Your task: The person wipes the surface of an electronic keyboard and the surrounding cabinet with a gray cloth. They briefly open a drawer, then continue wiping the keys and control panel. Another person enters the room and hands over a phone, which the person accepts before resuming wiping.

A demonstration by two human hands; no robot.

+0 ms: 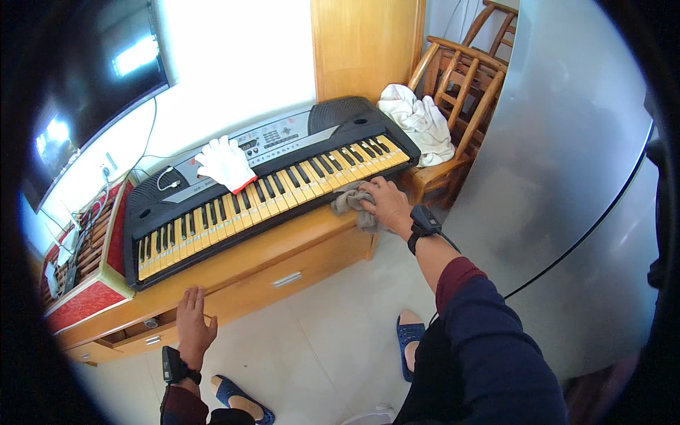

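Note:
My right hand [389, 202] is closed around a crumpled grey cloth [349, 198] at the right end of the wooden cabinet's front edge [297, 227]. Part of the cloth hangs over that edge, just in front of an electronic keyboard [255, 281]. On the cabinet top, the keyboard lies at a slant with its yellowed keys facing me. A white work glove with a red cuff [226, 162] is draped across its panel and a few keys. My left hand [195, 324], holding nothing, is at the cabinet's front left, fingers extended. Whether it touches the wood I cannot tell.
A red-sided box with a slatted top [98, 297] carries cables and a power strip at left. Below it a drawer [138, 332] stands partly out. White cloth [419, 122] lies on a wooden chair [467, 106]. A silver refrigerator [558, 186] stands at right; a television [95, 69] hangs upper left.

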